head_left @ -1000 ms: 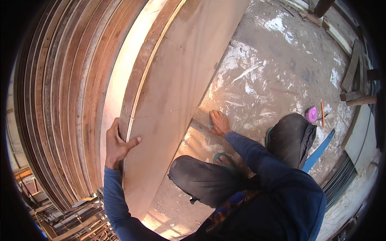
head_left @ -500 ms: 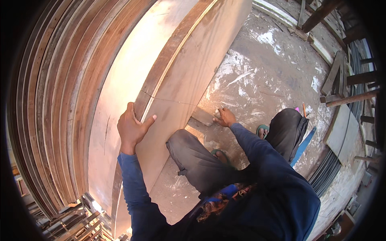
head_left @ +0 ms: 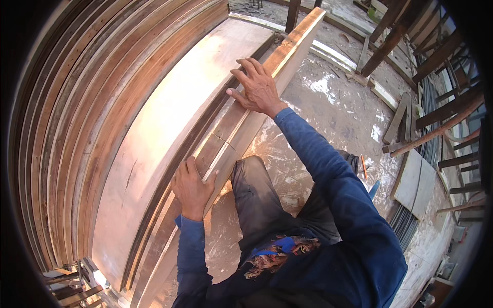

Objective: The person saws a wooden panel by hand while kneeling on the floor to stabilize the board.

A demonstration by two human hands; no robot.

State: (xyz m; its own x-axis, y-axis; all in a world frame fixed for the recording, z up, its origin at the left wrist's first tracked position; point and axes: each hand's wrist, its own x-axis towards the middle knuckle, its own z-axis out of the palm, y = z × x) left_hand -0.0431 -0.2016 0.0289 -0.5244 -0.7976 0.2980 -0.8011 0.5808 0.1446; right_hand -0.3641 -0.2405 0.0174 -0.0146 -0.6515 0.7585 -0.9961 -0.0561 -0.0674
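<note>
The left hand (head_left: 192, 187) clamps the top edge of an upright plywood sheet (head_left: 257, 102); the right hand (head_left: 257, 87) lies flat further along that edge, fingers spread — 2 hands well apart. The sheet's lower end is cut off, leaning by stacked boards (head_left: 77, 128) whose far ends blur out.

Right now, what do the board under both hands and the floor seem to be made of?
Board: likely plywood, unfinished, with pale brown grain and a crack near the left hand. Floor: probably bare concrete, grey, rough and splashed white.
</note>
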